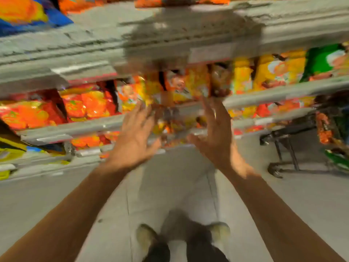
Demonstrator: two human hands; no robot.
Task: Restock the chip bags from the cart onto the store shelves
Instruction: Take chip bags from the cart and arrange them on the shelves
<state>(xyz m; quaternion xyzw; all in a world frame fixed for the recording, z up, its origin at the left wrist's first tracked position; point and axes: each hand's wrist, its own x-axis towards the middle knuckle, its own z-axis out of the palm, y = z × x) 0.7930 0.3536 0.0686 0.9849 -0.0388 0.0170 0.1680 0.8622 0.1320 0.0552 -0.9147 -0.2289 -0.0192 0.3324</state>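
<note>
Two bare hands reached forward toward grey metal store shelves point(113, 125) in a heavily blurred head view. The left hand point(135, 137) had its fingers spread and fairly straight, palm turned inward to the right. The right hand point(215, 133) mirrored it, fingers extended upward and palm turned to the left. Between the two palms sat a blurred orange-and-yellow crinkled chip bag point(170, 123), level with the front edge of a middle shelf; whether either grip actually touched the bag could not be told through the blur, and no finger was seen curled around it.

Red-and-orange glossy chip bags point(85, 104) stood in a row on the shelf to the left of the hands. Yellow chip bags point(264, 72) and a green chip bag point(321, 61) stood on the shelf to the upper right. A blue-and-orange bag point(28, 14) lay on the top shelf at the upper left.

A dark metal wheeled cart point(287, 146) stood on the pale grey floor point(56, 195) at the right, carrying more orange and green bags point(328, 133). The person's light-coloured shoes point(219, 233) showed at the bottom of the view.
</note>
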